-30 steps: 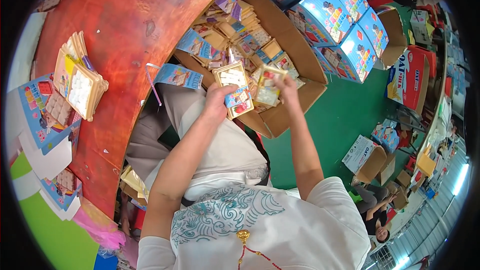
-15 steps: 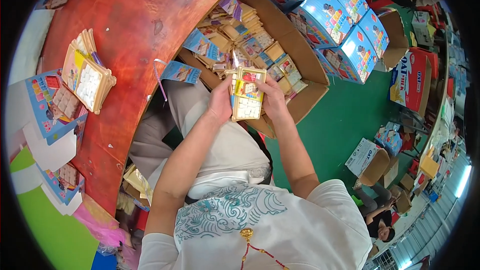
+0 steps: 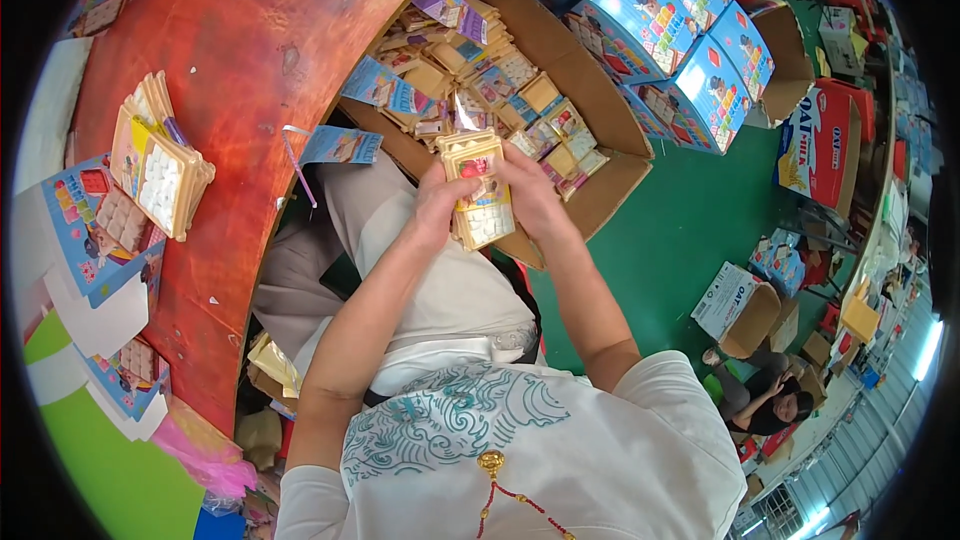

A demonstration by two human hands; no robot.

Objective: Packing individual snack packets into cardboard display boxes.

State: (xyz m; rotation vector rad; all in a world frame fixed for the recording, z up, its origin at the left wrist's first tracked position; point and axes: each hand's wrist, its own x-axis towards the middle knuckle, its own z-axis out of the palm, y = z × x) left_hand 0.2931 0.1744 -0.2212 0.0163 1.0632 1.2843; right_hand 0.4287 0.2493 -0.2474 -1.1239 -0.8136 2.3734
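Note:
Above my lap I hold a small stack of cream trays (image 3: 488,226), filled with white tile-like pieces and wrapped with a yellow printed card. My left hand (image 3: 436,204) grips its left side, the thumb lying across the front. Around the upper right edge are the fingers of my right hand (image 3: 530,190). Just beyond my hands, an open cardboard box (image 3: 612,185) contains many similar packs in loose heaps. Another stack of filled trays (image 3: 165,178) leans in a fanned pile on the red table (image 3: 260,90) at my left.
Blue printed cartons (image 3: 640,20) are piled beyond the box. Flattened blue cartons (image 3: 90,215) lie at the table's left edge. Blue printed cards (image 3: 340,145) hang over the edge by my knee. At far right are a red carton (image 3: 825,145) and a seated person (image 3: 770,405).
The stack has shifted slightly left and tilted between my hands. My left thumb now lies across its front, while my right thumb has moved off the front. The whole view has shifted a little.

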